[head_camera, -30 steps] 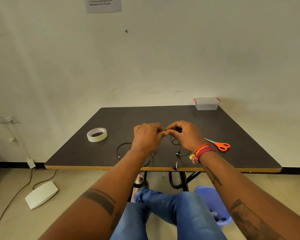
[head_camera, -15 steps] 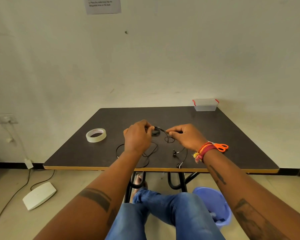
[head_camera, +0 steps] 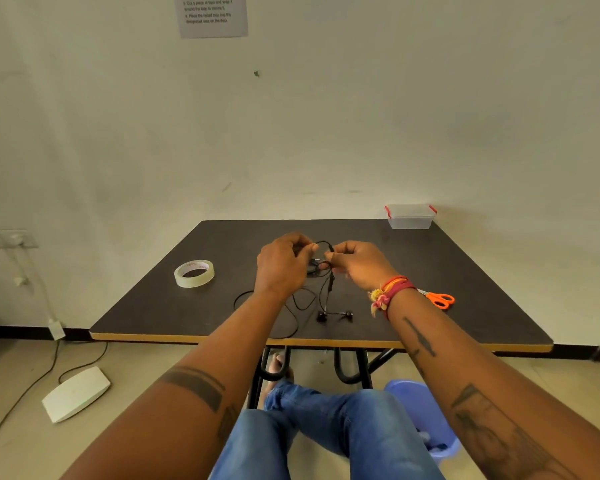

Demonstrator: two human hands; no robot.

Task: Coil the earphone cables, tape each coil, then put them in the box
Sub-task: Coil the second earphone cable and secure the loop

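A black earphone cable is held above the middle of the dark table. My left hand pinches one part of it and my right hand pinches another, with a small loop between them. Slack cable hangs down and trails toward the front edge, and the two earbuds lie on the table. A roll of clear tape lies to the left. A clear plastic box with red clips stands at the far right corner.
Orange-handled scissors lie on the table just right of my right wrist. Under the table are my knees, a blue bin, and a white pedal with a cord on the floor at the left.
Both hands have risen a little and drawn the cable up between them. The earbuds now lie on the table below the hands instead of hanging near the front edge.
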